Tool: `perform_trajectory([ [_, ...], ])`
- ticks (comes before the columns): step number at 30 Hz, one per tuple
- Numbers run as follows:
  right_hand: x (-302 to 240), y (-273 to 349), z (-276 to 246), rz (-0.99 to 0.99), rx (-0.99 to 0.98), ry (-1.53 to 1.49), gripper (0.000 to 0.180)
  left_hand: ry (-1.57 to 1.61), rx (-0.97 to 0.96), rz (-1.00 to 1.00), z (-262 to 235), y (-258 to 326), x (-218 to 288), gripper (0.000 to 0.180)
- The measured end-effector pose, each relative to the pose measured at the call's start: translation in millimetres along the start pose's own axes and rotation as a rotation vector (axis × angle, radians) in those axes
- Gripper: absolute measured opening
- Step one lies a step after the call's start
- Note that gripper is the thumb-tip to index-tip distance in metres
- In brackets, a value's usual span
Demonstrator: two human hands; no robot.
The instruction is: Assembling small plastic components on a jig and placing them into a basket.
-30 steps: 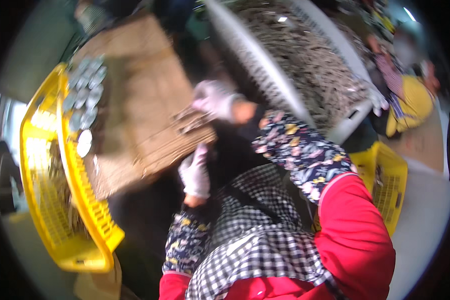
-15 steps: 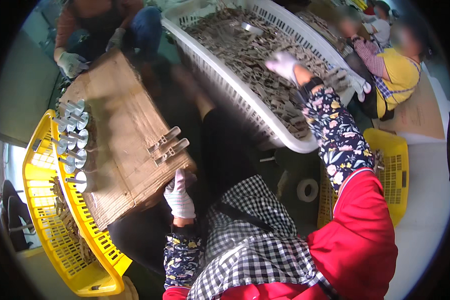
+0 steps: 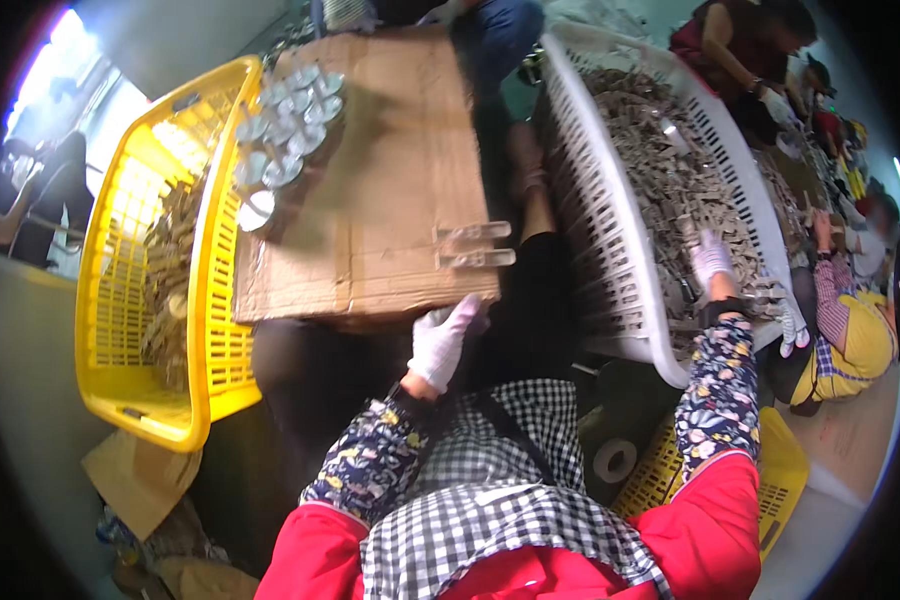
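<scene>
Down on the lap, two gloved hands work apart from each other. The left hand, in a white glove, rests against the near edge of one flat cardboard sheet, its grip half curled on that edge; how firmly it holds I cannot tell. The cardboard sheet lies tilted across the person's knees, between two baskets. On its near right part lie two clear tube-like pieces, side by side and almost parallel. At its far left corner sits a cluster of small round silvery cups, packed too close to count, more than a dozen. The right hand, also in a white glove, reaches into the white basket, fingers spread and pressed down among the grey-brown small parts heaped there; whether the grip has closed on any of them is hidden. One yellow basket stands to the left, just beside the cardboard, with similar brownish parts inside. One roll of tape lies on the floor near the right knee.
</scene>
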State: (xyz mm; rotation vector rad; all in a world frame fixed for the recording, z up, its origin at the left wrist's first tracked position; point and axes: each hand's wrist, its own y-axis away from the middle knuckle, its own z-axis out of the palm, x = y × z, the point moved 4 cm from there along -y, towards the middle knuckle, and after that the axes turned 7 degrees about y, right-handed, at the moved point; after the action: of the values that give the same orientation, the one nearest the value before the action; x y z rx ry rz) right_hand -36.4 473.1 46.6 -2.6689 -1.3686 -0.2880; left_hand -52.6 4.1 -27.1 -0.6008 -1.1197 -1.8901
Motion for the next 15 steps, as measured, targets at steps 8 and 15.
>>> perform_trajectory([
  [8, -201.6, 44.1, -109.2, -0.634, -0.077, -0.951, 0.02, 0.024, -0.017, -0.019, -0.1, 2.0, -5.1, 0.03],
  [15, -305.5, 44.5, -54.4, -0.502, -0.534, -1.163, 0.02, 0.046, -0.005, -0.041, -1.9, 6.3, -3.4, 0.027],
])
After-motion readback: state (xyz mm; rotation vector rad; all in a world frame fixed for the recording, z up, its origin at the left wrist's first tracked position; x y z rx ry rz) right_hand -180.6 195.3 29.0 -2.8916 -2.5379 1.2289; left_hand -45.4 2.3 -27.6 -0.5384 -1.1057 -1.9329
